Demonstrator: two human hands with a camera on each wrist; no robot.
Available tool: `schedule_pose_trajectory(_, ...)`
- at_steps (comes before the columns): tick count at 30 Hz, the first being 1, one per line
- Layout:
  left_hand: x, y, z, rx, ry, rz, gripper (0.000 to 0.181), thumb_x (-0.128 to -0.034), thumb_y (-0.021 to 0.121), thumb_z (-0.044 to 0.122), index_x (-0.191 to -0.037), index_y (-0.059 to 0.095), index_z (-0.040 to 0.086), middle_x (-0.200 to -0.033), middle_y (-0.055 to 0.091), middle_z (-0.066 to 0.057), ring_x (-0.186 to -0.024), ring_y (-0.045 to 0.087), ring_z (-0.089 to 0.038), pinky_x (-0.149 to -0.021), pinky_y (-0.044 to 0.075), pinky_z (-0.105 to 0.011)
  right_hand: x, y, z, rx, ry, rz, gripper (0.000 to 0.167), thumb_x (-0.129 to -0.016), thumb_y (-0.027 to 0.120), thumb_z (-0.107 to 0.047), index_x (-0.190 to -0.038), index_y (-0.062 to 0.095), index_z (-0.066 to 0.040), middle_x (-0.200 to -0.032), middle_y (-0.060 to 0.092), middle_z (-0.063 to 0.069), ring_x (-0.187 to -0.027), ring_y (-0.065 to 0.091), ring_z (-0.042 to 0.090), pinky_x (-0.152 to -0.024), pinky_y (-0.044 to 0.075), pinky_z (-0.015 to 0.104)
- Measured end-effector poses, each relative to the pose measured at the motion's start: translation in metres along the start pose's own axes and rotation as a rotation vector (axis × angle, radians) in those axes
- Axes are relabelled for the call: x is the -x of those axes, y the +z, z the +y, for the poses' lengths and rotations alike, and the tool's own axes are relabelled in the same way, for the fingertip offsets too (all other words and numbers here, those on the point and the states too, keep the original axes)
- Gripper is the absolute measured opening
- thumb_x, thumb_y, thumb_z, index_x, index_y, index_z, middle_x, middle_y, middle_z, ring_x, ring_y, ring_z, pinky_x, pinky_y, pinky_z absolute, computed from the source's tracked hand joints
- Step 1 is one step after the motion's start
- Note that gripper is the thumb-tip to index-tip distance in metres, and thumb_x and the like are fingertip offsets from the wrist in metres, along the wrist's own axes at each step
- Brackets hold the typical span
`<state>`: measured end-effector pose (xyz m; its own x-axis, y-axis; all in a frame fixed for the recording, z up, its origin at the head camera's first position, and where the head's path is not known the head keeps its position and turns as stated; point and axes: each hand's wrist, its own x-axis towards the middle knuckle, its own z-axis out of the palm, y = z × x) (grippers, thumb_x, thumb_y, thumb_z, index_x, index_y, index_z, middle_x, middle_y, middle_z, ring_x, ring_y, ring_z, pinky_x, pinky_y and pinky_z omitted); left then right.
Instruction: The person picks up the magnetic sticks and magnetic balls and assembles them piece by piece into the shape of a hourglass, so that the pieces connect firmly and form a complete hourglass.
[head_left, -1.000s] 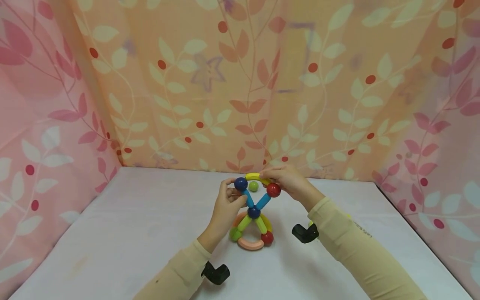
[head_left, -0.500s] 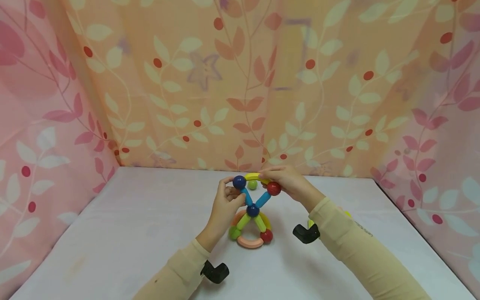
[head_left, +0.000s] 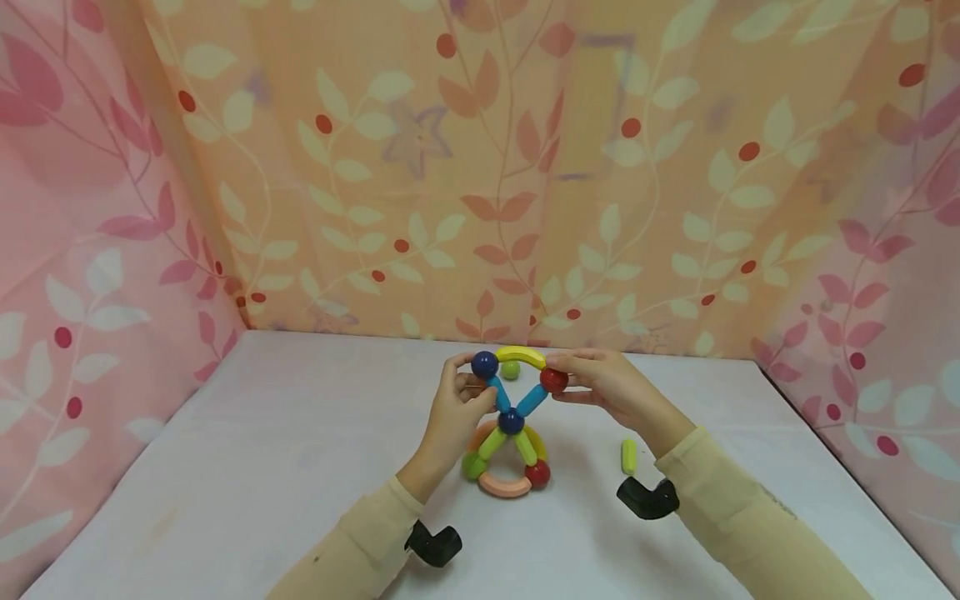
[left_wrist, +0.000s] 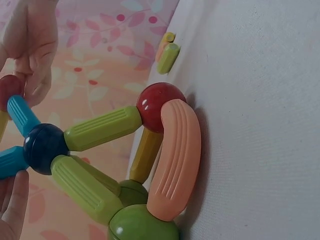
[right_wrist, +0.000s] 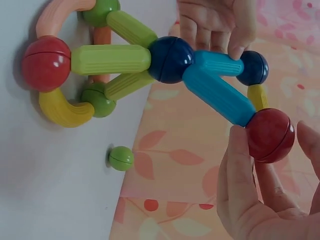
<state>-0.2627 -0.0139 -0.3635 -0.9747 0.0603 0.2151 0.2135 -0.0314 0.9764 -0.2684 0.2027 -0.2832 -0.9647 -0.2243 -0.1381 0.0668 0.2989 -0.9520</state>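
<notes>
A figure of toy building balls and sticks stands upright on the table. Its ring base has a peach curved stick [left_wrist: 177, 160], a red ball [head_left: 537, 474] and green balls. Light-green sticks [right_wrist: 111, 59] rise to a middle blue ball [head_left: 512, 421], from which two blue sticks [right_wrist: 220, 95] fork upward. My left hand [head_left: 450, 417] pinches the upper left blue ball [head_left: 484, 365] and its stick. At the upper right, fingers of my right hand [head_left: 618, 392] surround the upper red ball [right_wrist: 271, 135], one fingertip near but apart from it. A yellow curved stick [head_left: 521, 357] bridges both upper balls.
A loose green ball [head_left: 510, 370] lies behind the figure. To its right is a loose light-green stick [head_left: 628, 457], and the left wrist view shows another yellow piece [left_wrist: 170, 37] beside it. Patterned cloth [head_left: 420, 208] walls the back and sides of the table [head_left: 300, 433].
My right hand has shifted right, off the yellow curved stick and onto the side of the upper red ball. The light-green stick has come into full sight. My left hand keeps its hold.
</notes>
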Motion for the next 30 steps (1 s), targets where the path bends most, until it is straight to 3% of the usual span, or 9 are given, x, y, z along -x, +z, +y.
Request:
schedule_pose_trajectory(3, -0.001, 0.0, 0.001, 0.007, 0.003, -0.005, 0.055, -0.0931, 0.063, 0.007, -0.141, 0.037, 0.013, -0.108, 0.061, -0.016, -0.093, 0.063, -0.019, -0.083, 0.06, -0.032, 0.002, -0.003, 0.004, -0.032, -0.025, -0.022, 0.049, -0.098, 0.063, -0.031, -0.132, 0.059, 0.004, -0.111, 0.07, 0.006, -0.101, 0.068, 0.019, -0.1, 0.052, 0.048)
schedule_pose_trajectory(6, -0.001, 0.0, 0.001, 0.01, -0.003, -0.014, 0.054, -0.0933, 0.063, 0.006, -0.141, 0.038, 0.014, -0.109, 0.061, -0.016, -0.093, 0.063, -0.018, -0.084, 0.06, -0.032, 0.003, -0.006, 0.011, -0.051, -0.012, -0.011, 0.058, -0.099, 0.06, -0.038, -0.137, 0.053, 0.005, -0.123, 0.067, 0.012, -0.108, 0.068, 0.021, -0.1, 0.053, 0.045)
schedule_pose_trajectory(10, 0.0, -0.001, 0.002, -0.008, -0.007, -0.013, 0.053, -0.0935, 0.063, 0.007, -0.14, 0.039, 0.014, -0.107, 0.062, -0.016, -0.092, 0.063, -0.018, -0.085, 0.06, -0.033, 0.005, -0.008, 0.024, -0.114, 0.097, 0.06, 0.072, -0.099, 0.051, -0.054, -0.141, 0.047, 0.004, -0.138, 0.057, 0.023, -0.115, 0.067, 0.027, -0.096, 0.055, 0.039)
schedule_pose_trajectory(13, 0.0, -0.002, 0.002, -0.018, -0.004, -0.007, 0.053, -0.0934, 0.064, 0.007, -0.14, 0.039, 0.013, -0.105, 0.062, -0.016, -0.091, 0.063, -0.018, -0.085, 0.06, -0.033, 0.006, -0.004, 0.042, -0.122, 0.175, 0.072, 0.064, -0.101, 0.053, -0.045, -0.141, 0.048, 0.005, -0.141, 0.054, 0.027, -0.118, 0.065, 0.032, -0.094, 0.056, 0.038)
schedule_pose_trajectory(17, 0.001, -0.004, 0.001, -0.011, -0.007, -0.003, 0.053, -0.0927, 0.065, 0.006, -0.139, 0.04, 0.013, -0.103, 0.062, -0.015, -0.089, 0.064, -0.018, -0.083, 0.06, -0.032, 0.007, 0.007, 0.07, -0.04, 0.231, 0.019, 0.053, -0.096, 0.065, -0.024, -0.138, 0.052, 0.006, -0.13, 0.063, 0.024, -0.11, 0.068, 0.032, -0.093, 0.058, 0.039)
schedule_pose_trajectory(22, 0.002, -0.005, -0.002, 0.021, -0.007, -0.022, 0.052, -0.0929, 0.066, 0.007, -0.138, 0.041, 0.01, -0.103, 0.063, -0.015, -0.088, 0.065, -0.016, -0.082, 0.061, -0.034, 0.009, 0.023, 0.095, 0.019, 0.276, -0.051, 0.053, -0.09, 0.071, -0.016, -0.135, 0.053, 0.007, -0.119, 0.068, 0.017, -0.092, 0.07, 0.02, -0.087, 0.06, 0.036)
schedule_pose_trajectory(26, 0.001, -0.007, 0.0, 0.053, 0.01, -0.022, 0.046, -0.0955, 0.066, 0.017, -0.135, 0.044, 0.008, -0.108, 0.066, -0.017, -0.091, 0.068, -0.015, -0.085, 0.061, -0.038, 0.008, 0.03, 0.1, 0.025, 0.288, -0.072, 0.058, -0.086, 0.077, -0.013, -0.135, 0.053, 0.007, -0.121, 0.067, 0.017, -0.093, 0.07, 0.02, -0.087, 0.06, 0.035)
schedule_pose_trajectory(30, 0.0, -0.01, 0.005, 0.077, 0.023, -0.027, 0.043, -0.0985, 0.062, 0.02, -0.136, 0.046, 0.009, -0.119, 0.065, -0.019, -0.098, 0.069, -0.018, -0.087, 0.06, -0.038, 0.006, 0.034, 0.097, 0.102, 0.269, -0.052, 0.058, -0.083, 0.081, -0.015, -0.131, 0.057, 0.006, -0.113, 0.069, 0.013, -0.09, 0.069, 0.018, -0.085, 0.06, 0.033)
